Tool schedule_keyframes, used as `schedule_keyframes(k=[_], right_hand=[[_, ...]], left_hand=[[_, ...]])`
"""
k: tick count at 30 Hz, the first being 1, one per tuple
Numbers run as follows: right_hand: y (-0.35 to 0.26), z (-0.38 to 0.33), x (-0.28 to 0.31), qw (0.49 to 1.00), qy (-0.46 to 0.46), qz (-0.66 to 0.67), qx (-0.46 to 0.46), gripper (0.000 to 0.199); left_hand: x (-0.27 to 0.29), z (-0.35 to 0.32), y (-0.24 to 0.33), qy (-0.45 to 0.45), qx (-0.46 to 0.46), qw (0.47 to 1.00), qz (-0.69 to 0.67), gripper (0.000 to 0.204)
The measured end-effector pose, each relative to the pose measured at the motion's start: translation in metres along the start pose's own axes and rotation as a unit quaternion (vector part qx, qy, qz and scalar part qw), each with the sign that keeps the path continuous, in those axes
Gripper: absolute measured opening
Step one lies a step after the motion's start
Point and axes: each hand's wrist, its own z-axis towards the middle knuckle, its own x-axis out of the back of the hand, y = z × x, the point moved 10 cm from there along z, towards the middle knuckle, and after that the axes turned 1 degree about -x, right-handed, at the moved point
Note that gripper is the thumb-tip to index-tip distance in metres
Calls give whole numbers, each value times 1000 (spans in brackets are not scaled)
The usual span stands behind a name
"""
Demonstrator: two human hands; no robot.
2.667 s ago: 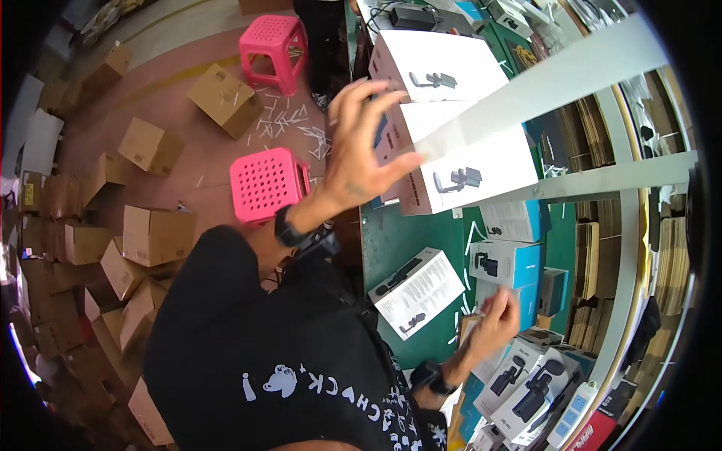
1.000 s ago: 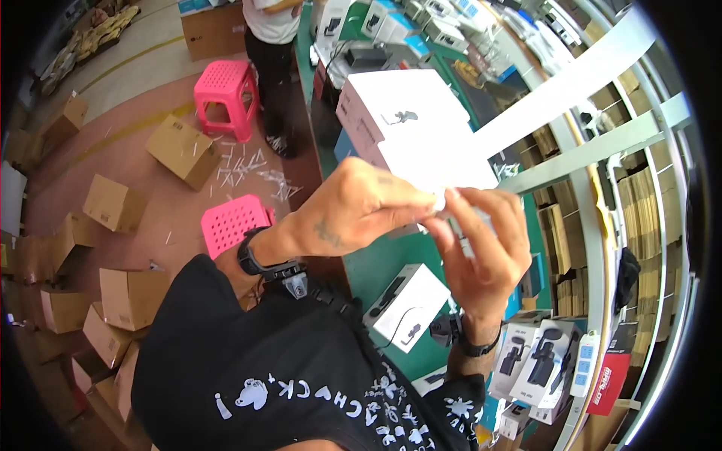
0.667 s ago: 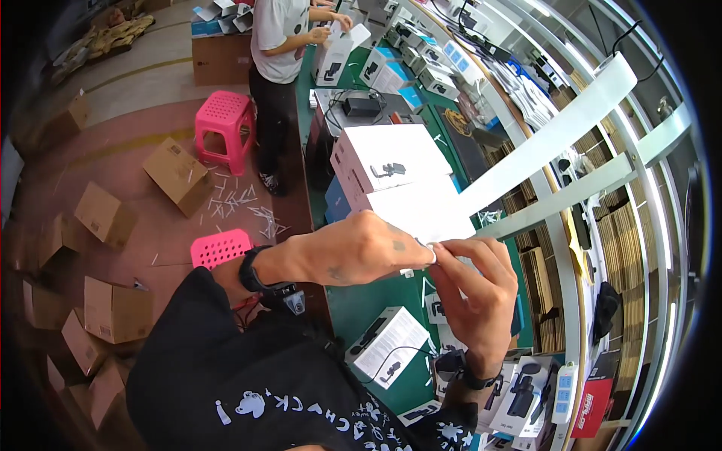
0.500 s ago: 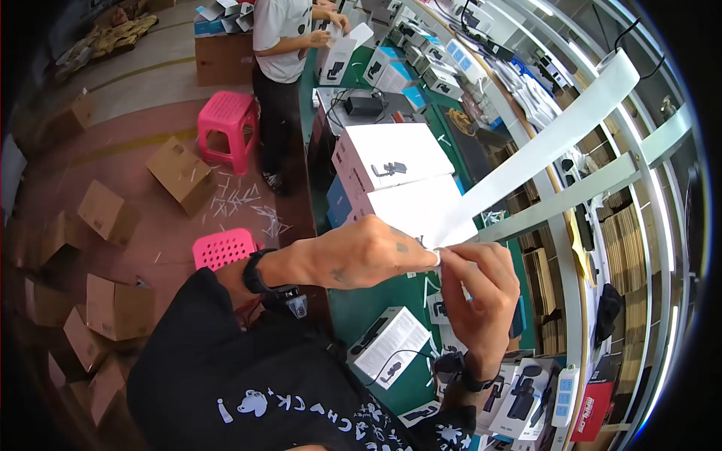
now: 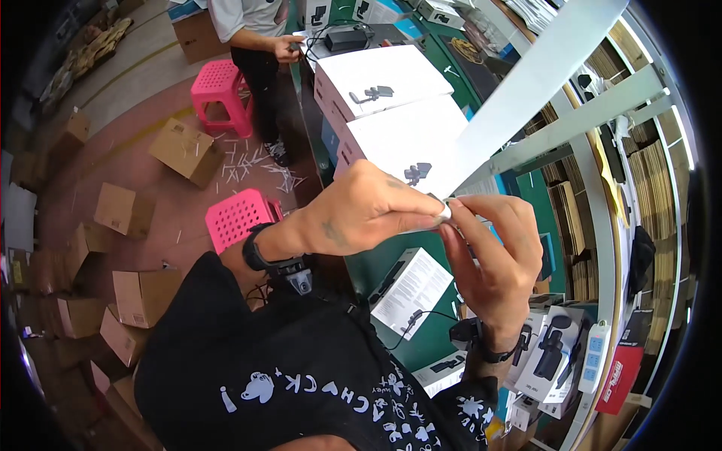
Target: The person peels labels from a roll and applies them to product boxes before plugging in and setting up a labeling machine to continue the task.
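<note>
A small white piece is pinched between fingertips of left hand and right hand, above the green table; a slackened grip could drop it, or the black cable might snag

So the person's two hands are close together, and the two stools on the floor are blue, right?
Not quite: the nearer stool and the farther stool are pink, not blue, as the head view shows. The rest stands: the left hand and right hand are close together, and both stools are on the floor.
</note>
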Motion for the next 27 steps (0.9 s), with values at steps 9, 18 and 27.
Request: schedule_keyframes(k=[9,18,27], right_hand=[[-6,2,-2,996,-85,22,30,28],[35,-37,39,994,108,-6,-9,19],[191,-323,-106,947,-19,-131,-293,12]], left_hand=[[-23,-9,27,-70,-122,979,146,20],[11,-28,1,117,54,973,189,16],[-139,-151,-113,-122,292,946,67,45]])
